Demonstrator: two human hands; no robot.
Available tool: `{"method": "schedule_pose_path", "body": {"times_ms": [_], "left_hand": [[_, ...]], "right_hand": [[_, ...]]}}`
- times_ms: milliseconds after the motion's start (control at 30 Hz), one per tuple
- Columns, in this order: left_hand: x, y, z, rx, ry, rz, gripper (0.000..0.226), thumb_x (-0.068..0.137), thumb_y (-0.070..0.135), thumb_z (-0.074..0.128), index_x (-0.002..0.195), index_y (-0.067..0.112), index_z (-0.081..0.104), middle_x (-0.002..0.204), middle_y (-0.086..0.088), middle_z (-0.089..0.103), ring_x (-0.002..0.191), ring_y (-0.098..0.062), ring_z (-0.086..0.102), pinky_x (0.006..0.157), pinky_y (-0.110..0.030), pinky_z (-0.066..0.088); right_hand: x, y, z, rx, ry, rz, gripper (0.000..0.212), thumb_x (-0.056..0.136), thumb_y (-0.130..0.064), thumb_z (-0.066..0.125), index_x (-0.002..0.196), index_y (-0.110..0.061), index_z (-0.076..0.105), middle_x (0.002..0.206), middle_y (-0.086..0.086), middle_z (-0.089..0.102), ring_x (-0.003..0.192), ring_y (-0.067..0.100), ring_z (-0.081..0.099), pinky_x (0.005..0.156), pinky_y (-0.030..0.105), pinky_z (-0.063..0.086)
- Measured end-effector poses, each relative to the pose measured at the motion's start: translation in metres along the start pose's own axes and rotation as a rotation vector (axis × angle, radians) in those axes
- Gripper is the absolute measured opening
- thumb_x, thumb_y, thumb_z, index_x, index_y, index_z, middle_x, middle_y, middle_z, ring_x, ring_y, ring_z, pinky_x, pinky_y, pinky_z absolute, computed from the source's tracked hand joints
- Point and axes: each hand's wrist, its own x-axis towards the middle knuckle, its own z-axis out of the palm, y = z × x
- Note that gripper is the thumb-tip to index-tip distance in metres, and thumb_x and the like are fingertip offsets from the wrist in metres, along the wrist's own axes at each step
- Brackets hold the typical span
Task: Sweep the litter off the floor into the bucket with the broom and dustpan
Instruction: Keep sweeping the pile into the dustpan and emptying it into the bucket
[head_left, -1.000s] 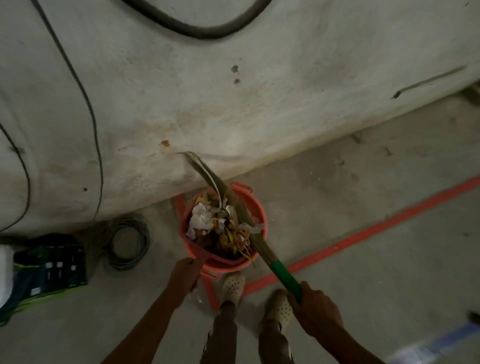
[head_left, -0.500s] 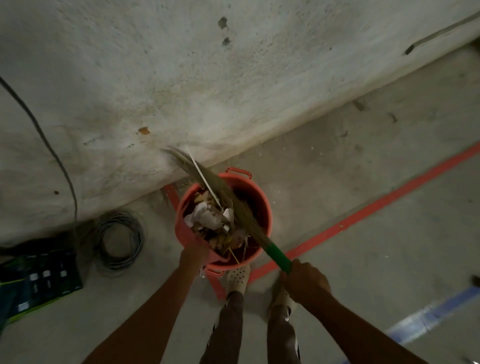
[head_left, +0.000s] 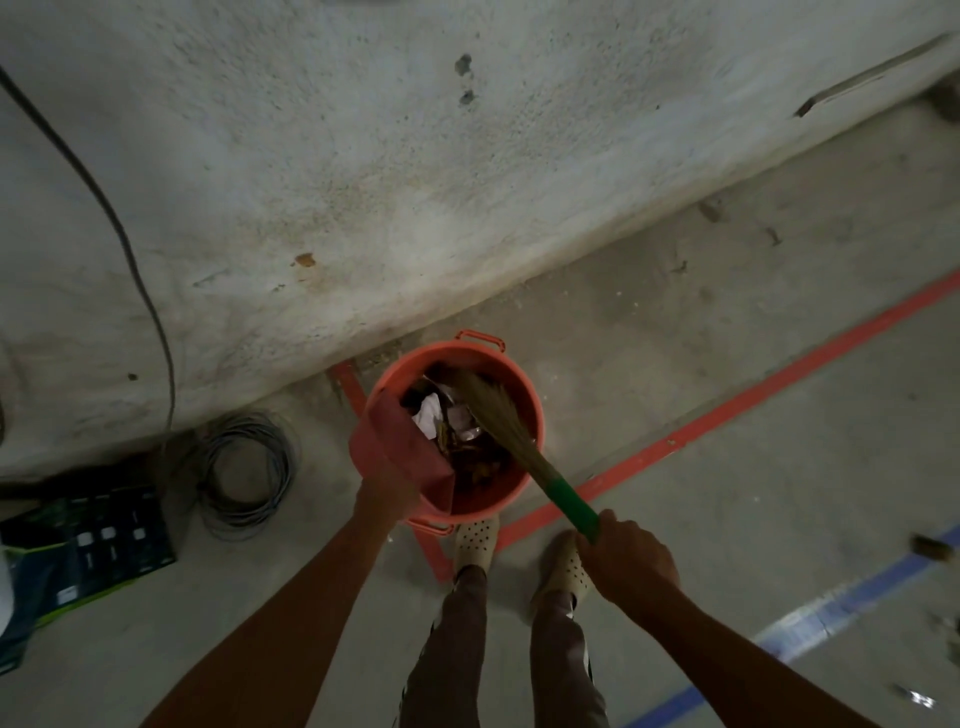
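Observation:
An orange bucket (head_left: 524, 382) stands on the floor by the wall, just ahead of my feet. White paper and brown litter (head_left: 434, 415) lie inside it. My left hand (head_left: 387, 496) grips a red dustpan (head_left: 395, 441) tilted steeply over the bucket's left rim. My right hand (head_left: 626, 558) grips the green handle of a straw broom (head_left: 498, 421), whose bristles reach down into the bucket.
A concrete wall (head_left: 415, 156) rises right behind the bucket. A coil of grey cable (head_left: 247, 467) and a dark box (head_left: 88, 540) lie to the left. Red tape (head_left: 727, 421) and blue tape (head_left: 841, 608) cross the floor on the right, with small scraps (head_left: 930, 545) near the right edge.
The dustpan, loaded with litter over the bucket before, now tilts steeply and the litter lies in the bucket. The broom's bristles have come down from above the rim into the bucket.

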Motion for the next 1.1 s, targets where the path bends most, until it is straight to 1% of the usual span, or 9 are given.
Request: {"method": "schedule_pose_path", "body": {"times_ms": [167, 267, 333, 433, 533, 700, 833, 1033, 1100], "left_hand": [[-0.035, -0.002, -0.029, 0.151, 0.023, 0.143, 0.036, 0.107, 0.019, 0.044, 0.133, -0.003, 0.056, 0.132, -0.019, 0.061, 0.123, -0.033, 0.059, 0.098, -0.034, 0.044], [-0.055, -0.009, -0.042, -0.117, 0.023, 0.171, 0.029, 0.096, 0.004, 0.042, 0.097, -0.003, 0.07, 0.091, -0.016, 0.069, 0.083, -0.03, 0.072, 0.067, -0.025, 0.054], [-0.063, -0.015, -0.051, -0.381, 0.009, 0.075, 0.02, 0.093, 0.006, 0.048, 0.093, 0.004, 0.068, 0.067, -0.003, 0.057, 0.056, -0.018, 0.059, 0.047, -0.016, 0.044], [-0.076, -0.03, -0.058, -0.241, 0.035, 0.059, 0.034, 0.096, 0.017, 0.06, 0.124, -0.003, 0.061, 0.085, -0.009, 0.063, 0.069, -0.02, 0.059, 0.066, -0.025, 0.052], [-0.091, -0.041, -0.068, -0.256, 0.038, 0.132, 0.039, 0.096, 0.023, 0.058, 0.126, -0.002, 0.06, 0.114, -0.024, 0.068, 0.098, -0.037, 0.069, 0.082, -0.04, 0.056], [-0.095, -0.058, -0.07, -0.292, 0.129, 0.205, 0.076, 0.083, 0.074, 0.045, 0.095, 0.003, 0.07, 0.086, -0.027, 0.07, 0.08, -0.042, 0.07, 0.077, -0.046, 0.059], [-0.129, -0.043, -0.081, -0.352, 0.125, 0.319, 0.05, 0.095, 0.061, 0.052, 0.073, 0.017, 0.058, 0.067, -0.011, 0.062, 0.065, -0.035, 0.063, 0.067, -0.042, 0.053], [-0.182, 0.013, -0.081, -0.386, 0.124, 0.504, 0.045, 0.103, 0.037, 0.053, 0.062, 0.017, 0.05, 0.055, 0.0, 0.053, 0.055, -0.023, 0.052, 0.057, -0.034, 0.038], [-0.196, 0.032, -0.075, -0.405, 0.095, 0.582, 0.049, 0.102, 0.048, 0.053, 0.063, 0.018, 0.05, 0.054, 0.0, 0.053, 0.051, -0.02, 0.051, 0.053, -0.031, 0.037]], "right_hand": [[-0.031, -0.008, -0.012, 0.013, -0.026, -0.012, 0.037, 0.102, -0.053, 0.042, 0.115, -0.02, 0.053, 0.088, -0.006, 0.059, 0.078, 0.014, 0.065, 0.07, 0.031, 0.055], [-0.053, -0.013, -0.019, 0.023, -0.038, -0.003, 0.04, 0.102, -0.051, 0.043, 0.118, -0.016, 0.054, 0.093, -0.001, 0.059, 0.082, 0.018, 0.065, 0.073, 0.034, 0.057], [-0.067, -0.015, -0.02, 0.05, -0.022, -0.004, 0.042, 0.102, -0.052, 0.042, 0.119, -0.016, 0.054, 0.089, -0.003, 0.056, 0.078, 0.017, 0.063, 0.069, 0.033, 0.056], [-0.087, -0.018, -0.02, 0.084, -0.008, 0.003, 0.043, 0.102, -0.054, 0.042, 0.12, -0.017, 0.054, 0.089, -0.003, 0.058, 0.078, 0.016, 0.064, 0.071, 0.034, 0.057], [-0.104, -0.02, -0.02, 0.135, 0.021, 0.014, 0.044, 0.101, -0.055, 0.043, 0.12, -0.016, 0.055, 0.09, -0.002, 0.059, 0.079, 0.017, 0.064, 0.073, 0.035, 0.058], [-0.133, -0.016, -0.015, 0.214, 0.095, 0.022, 0.043, 0.1, -0.059, 0.044, 0.12, -0.022, 0.054, 0.091, -0.003, 0.062, 0.077, 0.015, 0.064, 0.071, 0.034, 0.058], [-0.158, -0.008, -0.008, 0.31, 0.172, 0.059, 0.04, 0.099, -0.062, 0.043, 0.116, -0.026, 0.052, 0.084, -0.006, 0.06, 0.07, 0.011, 0.061, 0.066, 0.032, 0.057], [-0.194, 0.005, -0.018, 0.494, 0.339, 0.102, 0.036, 0.101, -0.059, 0.042, 0.111, -0.025, 0.049, 0.075, -0.01, 0.054, 0.057, 0.004, 0.052, 0.048, 0.017, 0.036], [-0.205, 0.016, -0.023, 0.548, 0.393, 0.113, 0.032, 0.101, -0.057, 0.043, 0.106, -0.026, 0.046, 0.073, -0.01, 0.052, 0.055, 0.004, 0.049, 0.047, 0.017, 0.032]]}}
